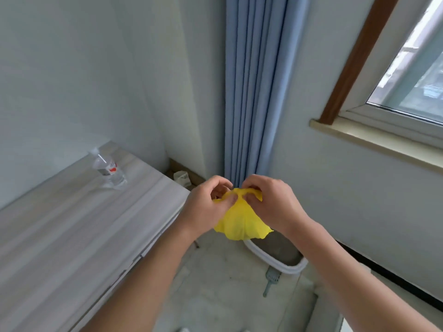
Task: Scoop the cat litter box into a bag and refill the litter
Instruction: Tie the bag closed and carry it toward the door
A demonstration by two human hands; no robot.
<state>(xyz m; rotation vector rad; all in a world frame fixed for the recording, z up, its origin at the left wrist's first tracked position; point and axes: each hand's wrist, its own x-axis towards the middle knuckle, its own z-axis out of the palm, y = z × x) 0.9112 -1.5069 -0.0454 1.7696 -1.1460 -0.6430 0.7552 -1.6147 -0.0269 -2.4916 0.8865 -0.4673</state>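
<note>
A crumpled yellow plastic bag (241,224) hangs in front of me, held up by both hands at its top edge. My left hand (206,207) pinches the bag's left side with curled fingers. My right hand (271,202) pinches the right side the same way. Below the bag on the floor stands the white-rimmed litter box (275,262) with grey litter inside, partly hidden by my right forearm. A grey-green litter scoop (271,281) lies on the floor just in front of the box.
A pale wood-grain desk (72,224) fills the left side, with a clear water bottle (109,170) on it. Blue curtains (254,92) hang in the corner. A window sill (374,140) juts out at right. A small white object (182,178) sits by the skirting.
</note>
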